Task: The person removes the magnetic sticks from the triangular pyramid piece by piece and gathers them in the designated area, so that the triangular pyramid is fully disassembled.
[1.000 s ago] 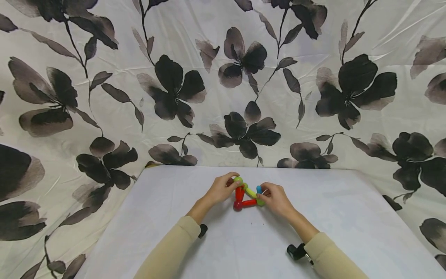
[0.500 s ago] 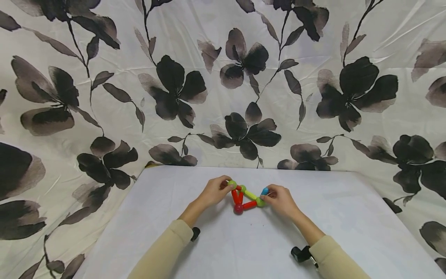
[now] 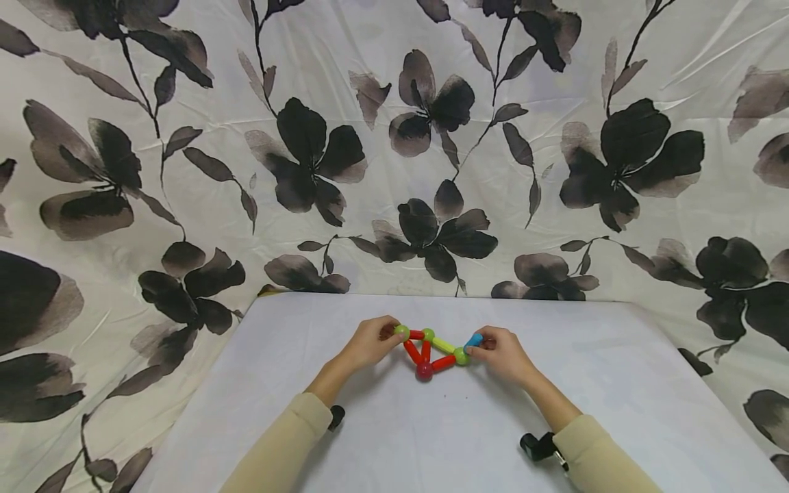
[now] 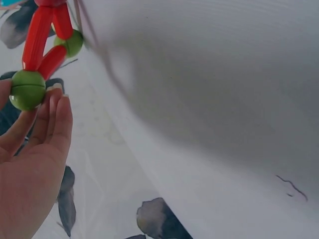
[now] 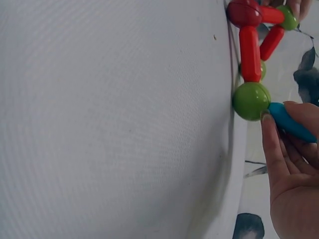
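Observation:
A flat frame of magnetic building rods and balls lies at mid-table in the head view. Red rods (image 3: 443,363) run from a dark red ball (image 3: 424,371) at its near corner to three green balls. My left hand (image 3: 372,344) pinches the leftmost green ball (image 4: 27,90) between thumb and fingers. A further red rod links that ball to the back green ball (image 3: 428,335), and a yellow-green rod (image 3: 444,346) goes on to the right green ball (image 5: 251,101). Between thumb and fingers, my right hand (image 3: 504,350) holds a blue rod (image 5: 289,123), its tip at the right ball.
The white tabletop (image 3: 431,438) spreads around the frame, with a few tiny dark specks in front of it. Behind the table's far edge hangs a floral cloth (image 3: 370,171). A black wrist camera (image 3: 537,446) sits at the right sleeve.
My left hand has moved left and nearer with its green ball, spreading the red rods into a flatter triangle. The blue rod has tipped from upright to leaning right, as my right hand shifted slightly right.

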Tool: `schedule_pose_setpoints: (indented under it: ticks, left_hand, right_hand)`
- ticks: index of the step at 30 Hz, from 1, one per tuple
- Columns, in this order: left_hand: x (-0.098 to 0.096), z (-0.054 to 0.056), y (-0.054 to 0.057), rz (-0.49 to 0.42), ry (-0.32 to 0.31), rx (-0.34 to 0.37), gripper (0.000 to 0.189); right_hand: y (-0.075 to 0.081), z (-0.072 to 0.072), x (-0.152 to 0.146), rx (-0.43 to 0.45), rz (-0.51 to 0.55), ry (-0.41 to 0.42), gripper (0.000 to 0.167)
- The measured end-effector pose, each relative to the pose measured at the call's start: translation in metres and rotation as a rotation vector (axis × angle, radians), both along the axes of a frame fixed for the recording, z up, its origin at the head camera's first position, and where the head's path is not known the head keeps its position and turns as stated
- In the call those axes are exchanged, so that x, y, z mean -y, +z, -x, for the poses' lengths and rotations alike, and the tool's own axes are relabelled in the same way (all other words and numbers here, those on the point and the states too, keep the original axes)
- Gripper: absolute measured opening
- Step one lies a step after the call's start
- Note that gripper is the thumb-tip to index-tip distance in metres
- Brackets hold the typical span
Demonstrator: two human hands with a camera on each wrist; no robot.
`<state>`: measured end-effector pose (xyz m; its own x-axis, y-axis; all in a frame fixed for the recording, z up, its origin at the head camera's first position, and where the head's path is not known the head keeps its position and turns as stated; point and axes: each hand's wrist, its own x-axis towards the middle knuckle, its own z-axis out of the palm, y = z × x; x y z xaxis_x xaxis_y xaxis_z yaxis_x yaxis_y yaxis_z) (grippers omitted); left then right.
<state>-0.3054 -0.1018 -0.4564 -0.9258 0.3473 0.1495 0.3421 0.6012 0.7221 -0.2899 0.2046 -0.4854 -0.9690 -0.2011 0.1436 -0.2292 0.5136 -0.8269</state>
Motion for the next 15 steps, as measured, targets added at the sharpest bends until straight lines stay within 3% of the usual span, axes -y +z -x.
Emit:
schedule_pose_setpoints:
  ticks: [15]
  left_hand:
    - [0.012, -0.001, -0.008, 0.007, -0.008, 0.025, 0.024]
  right_hand:
    - [0.000, -0.001, -0.011, 0.060, -0.021, 0.023, 0.020]
